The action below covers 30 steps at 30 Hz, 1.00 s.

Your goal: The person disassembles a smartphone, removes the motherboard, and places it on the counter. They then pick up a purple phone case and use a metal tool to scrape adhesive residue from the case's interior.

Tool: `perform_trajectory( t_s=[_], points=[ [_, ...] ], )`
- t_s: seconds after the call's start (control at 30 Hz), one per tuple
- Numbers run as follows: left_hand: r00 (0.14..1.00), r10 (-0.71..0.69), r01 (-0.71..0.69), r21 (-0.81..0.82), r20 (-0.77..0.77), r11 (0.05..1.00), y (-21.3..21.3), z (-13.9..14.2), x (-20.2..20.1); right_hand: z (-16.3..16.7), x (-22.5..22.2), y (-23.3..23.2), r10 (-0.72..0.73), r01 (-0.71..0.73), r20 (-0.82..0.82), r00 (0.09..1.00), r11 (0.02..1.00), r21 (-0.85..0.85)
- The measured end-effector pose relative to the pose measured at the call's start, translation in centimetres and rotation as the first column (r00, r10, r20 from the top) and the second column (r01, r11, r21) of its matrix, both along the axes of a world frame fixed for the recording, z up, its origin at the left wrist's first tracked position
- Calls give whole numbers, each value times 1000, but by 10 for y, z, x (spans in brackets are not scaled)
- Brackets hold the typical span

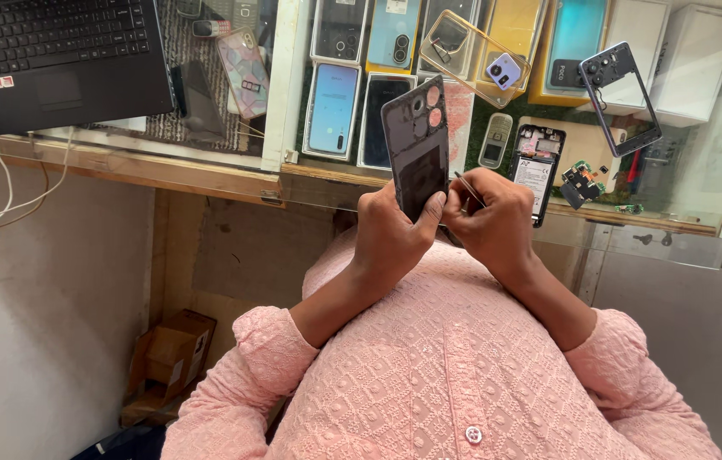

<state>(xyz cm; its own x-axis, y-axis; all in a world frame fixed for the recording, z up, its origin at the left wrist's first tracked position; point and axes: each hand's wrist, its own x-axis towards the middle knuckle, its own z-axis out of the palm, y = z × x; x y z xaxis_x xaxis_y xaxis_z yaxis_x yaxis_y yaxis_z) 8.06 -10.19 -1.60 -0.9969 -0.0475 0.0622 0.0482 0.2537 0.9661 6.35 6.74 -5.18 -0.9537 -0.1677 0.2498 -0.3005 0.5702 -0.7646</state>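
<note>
I'm clamping the phone back cover (416,145) in my left hand (395,234) while my right hand (493,221) is pinching tweezers (468,189), risking a slip that scratches it.

A black laptop (63,60) is sitting far out to the left of the fingers on the glass counter (676,230). Just beyond the fingertips, an opened phone (536,168) is lying battery-up, a clear case (471,55) and a dark phone frame (621,98) resting farther out. A cardboard box (165,362) is sitting down low, left.
</note>
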Motion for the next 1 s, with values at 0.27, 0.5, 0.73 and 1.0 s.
perform_trajectory(
  t_s=[0.27,0.5,0.73,1.0],
  points=[
    [979,-23,-41,306,203,951,-8,-12,-5,-43,-3,38,126,26,364,923,923,-385],
    [947,-85,-104,548,308,830,-14,-25,-9,6,3,37,29,35,247,969,967,-253],
    [981,-39,-20,303,188,953,-5,-14,-8,19,3,14,64,-11,250,966,978,-209],
    [998,4,-7,44,61,999,2,1,-5,18,-1,6,-10,36,240,971,994,-103]
  ],
)
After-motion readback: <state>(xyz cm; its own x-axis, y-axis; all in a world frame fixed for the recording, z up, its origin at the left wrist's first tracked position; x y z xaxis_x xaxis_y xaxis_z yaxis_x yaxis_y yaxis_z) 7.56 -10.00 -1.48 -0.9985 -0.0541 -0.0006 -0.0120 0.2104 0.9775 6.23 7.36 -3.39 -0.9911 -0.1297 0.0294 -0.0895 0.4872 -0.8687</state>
